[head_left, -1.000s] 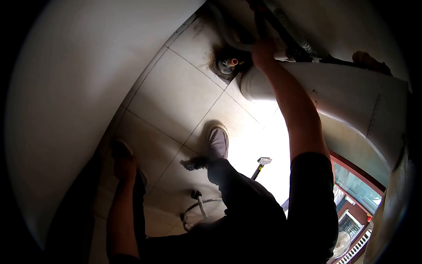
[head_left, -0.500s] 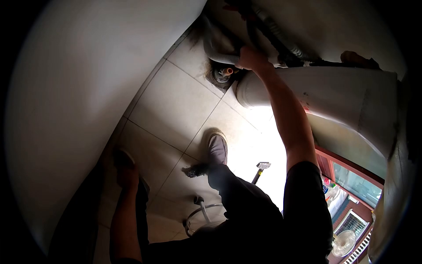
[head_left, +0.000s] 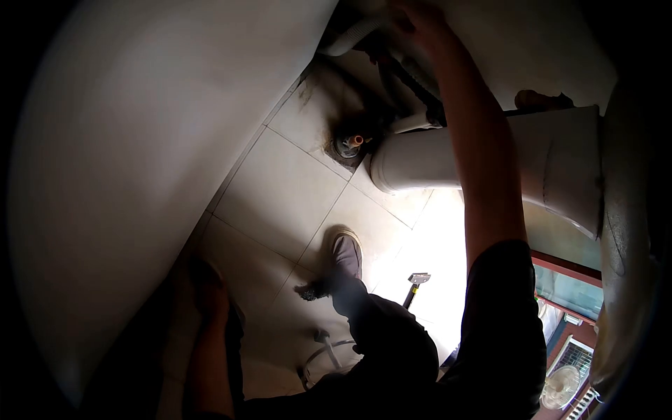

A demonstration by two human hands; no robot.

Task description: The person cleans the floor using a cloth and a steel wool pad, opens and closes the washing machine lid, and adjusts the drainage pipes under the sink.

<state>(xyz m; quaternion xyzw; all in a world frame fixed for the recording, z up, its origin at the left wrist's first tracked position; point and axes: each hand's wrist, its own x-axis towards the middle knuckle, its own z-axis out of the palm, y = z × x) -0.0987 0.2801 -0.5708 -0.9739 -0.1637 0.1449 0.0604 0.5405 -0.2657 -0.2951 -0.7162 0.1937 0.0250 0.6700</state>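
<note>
My right hand (head_left: 420, 24) is raised at the top of the view with its fingers curled at the grey corrugated hose (head_left: 355, 36); shadow and the frame's edge hide part of the grip. Below it, a floor drain (head_left: 346, 148) with an orange-rimmed pipe end (head_left: 356, 141) sits in a dirty patch of tile. Beside the drain lies the rounded end of a white pedestal (head_left: 413, 159). My left hand (head_left: 208, 283) hangs low at the left in deep shadow, near the white panel (head_left: 161, 140); its fingers are too dark to read.
A scraper (head_left: 418, 280) with a black and yellow handle lies on the bright floor. Dark pipes (head_left: 413, 80) run behind the pedestal. A curved metal frame (head_left: 329, 350) stands near my legs. A fan (head_left: 562, 385) shows at the lower right. My shoe (head_left: 344, 241) rests on the tiles (head_left: 280, 189).
My right hand has moved up and away from the drain, and the hose has lifted with it. The drain's pipe end now shows without the hose beside it. My left hand has shifted slightly.
</note>
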